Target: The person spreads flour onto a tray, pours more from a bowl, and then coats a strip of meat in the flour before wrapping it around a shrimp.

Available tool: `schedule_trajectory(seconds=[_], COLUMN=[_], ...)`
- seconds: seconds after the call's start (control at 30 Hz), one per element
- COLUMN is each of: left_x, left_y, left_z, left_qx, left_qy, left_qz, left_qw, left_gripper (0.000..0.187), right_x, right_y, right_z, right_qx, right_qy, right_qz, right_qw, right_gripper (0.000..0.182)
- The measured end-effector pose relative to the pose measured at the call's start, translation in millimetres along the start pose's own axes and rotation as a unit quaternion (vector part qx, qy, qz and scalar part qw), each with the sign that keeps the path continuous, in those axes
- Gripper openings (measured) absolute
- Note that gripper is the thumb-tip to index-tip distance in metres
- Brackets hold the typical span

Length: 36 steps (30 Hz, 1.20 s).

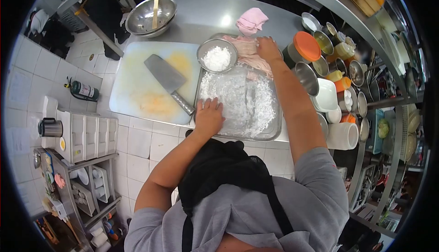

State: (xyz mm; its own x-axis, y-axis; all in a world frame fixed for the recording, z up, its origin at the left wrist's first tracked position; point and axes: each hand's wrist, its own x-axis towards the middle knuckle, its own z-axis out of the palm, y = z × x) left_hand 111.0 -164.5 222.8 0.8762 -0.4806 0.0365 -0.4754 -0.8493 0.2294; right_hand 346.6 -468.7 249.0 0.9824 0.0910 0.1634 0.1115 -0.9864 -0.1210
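Observation:
My left hand (209, 116) lies with fingers spread on the near left corner of a metal tray (277, 131). White powder (263, 115) is scattered across the tray, with clumps along its right side. At the far side, my right hand (267, 49) has its fingers curled over the end of pale pink raw meat (247, 51), which lies in long flat pieces; its fingertips are partly hidden. A metal bowl (201, 62) of white powder sits at the tray's far left corner, beside the meat.
A cleaver (165, 74) lies on a stained white cutting board (123, 69) to the left. Behind it stand stacked metal bowls (137, 16) with a wooden stick across. A pink cloth (251, 20) lies at the back. Several containers, including an orange-lidded tub (307, 46), line the right side.

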Motion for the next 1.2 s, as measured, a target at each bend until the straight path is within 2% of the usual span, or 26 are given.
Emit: schedule_trajectory(seconds=[0.03,0.17,0.23,0.33,0.43,0.47,0.53,0.67,0.73,0.87,0.97,1.03,1.07,1.13,1.17,1.2], left_x=[1.5,3.4,3.2,3.2,4.8,5.3,5.7,5.6,6.4,5.7,4.1,2.5,2.6,2.2,2.1,2.7], left_y=[0.7,-0.7,-2.6,-5.0,-6.4,-6.8,-6.4,-7.2,-7.6,-7.5,-8.1,-8.3,-8.7,-8.6,-8.4,-9.0], left_z=[-0.8,-3.7,-4.4,-1.6,-1.5,-2.2,-2.7,-5.4,-6.1,-4.7,-3.4,-2.9,-3.0,-3.5,-3.8,-3.5], left_qx=[0.007,0.008,-0.001,-0.009,-0.010,-0.011,-0.014,-0.023,-0.027,-0.035,-0.041,-0.041,-0.042,-0.041,-0.038,-0.039], left_qy=[-0.012,-0.016,-0.014,-0.006,-0.005,-0.009,-0.008,-0.007,-0.006,-0.003,0.001,0.003,0.005,0.006,0.003,0.006], left_qz=[-0.003,0.002,-0.001,0.005,0.008,0.009,0.006,0.010,0.006,0.005,-0.001,-0.003,0.001,-0.003,-0.001,-0.002], left_qw=[1.000,1.000,1.000,1.000,1.000,1.000,1.000,1.000,1.000,0.999,0.999,0.999,0.999,0.999,0.999,0.999], left_gripper=[0.056,0.056,0.056,0.055,0.055,0.055,0.055,0.056,0.056,0.056,0.055,0.055,0.055,0.055,0.055,0.055], right_x=[9.8,29.1,35.2,43.2,45.7,45.7,46.9,48.5,49.6,64.5,66.0,63.5,67.2,71.5,70.4,61.4], right_y=[1.8,9.4,8.4,3.3,5.6,6.8,6.4,-10.2,-14.6,-15.7,-4.8,8.5,17.0,18.6,20.0,12.8], right_z=[0.7,10.1,10.9,10.9,16.1,19.7,25.3,11.0,9.8,20.9,34.6,43.0,39.9,24.9,18.3,-7.1], right_qx=[-0.018,-0.025,-0.051,-0.064,-0.012,-0.013,-0.019,0.052,-0.059,-0.146,-0.080,0.036,0.035,0.235,0.233,0.286], right_qy=[-0.034,-0.048,-0.088,-0.141,-0.122,-0.122,-0.068,-0.087,-0.119,-0.157,-0.149,-0.044,-0.044,-0.126,-0.127,-0.111], right_qz=[0.012,0.027,0.053,0.096,0.120,0.119,0.064,0.054,-0.011,-0.018,0.008,0.048,0.043,0.149,0.146,0.161], right_qw=[0.999,0.998,0.993,0.983,0.985,0.985,0.995,0.993,0.991,0.977,0.986,0.997,0.998,0.952,0.953,0.938], right_gripper=[0.021,0.020,0.033,0.040,0.047,0.047,0.034,0.035,0.033,0.042,0.038,0.035,0.035,0.047,0.047,0.053])
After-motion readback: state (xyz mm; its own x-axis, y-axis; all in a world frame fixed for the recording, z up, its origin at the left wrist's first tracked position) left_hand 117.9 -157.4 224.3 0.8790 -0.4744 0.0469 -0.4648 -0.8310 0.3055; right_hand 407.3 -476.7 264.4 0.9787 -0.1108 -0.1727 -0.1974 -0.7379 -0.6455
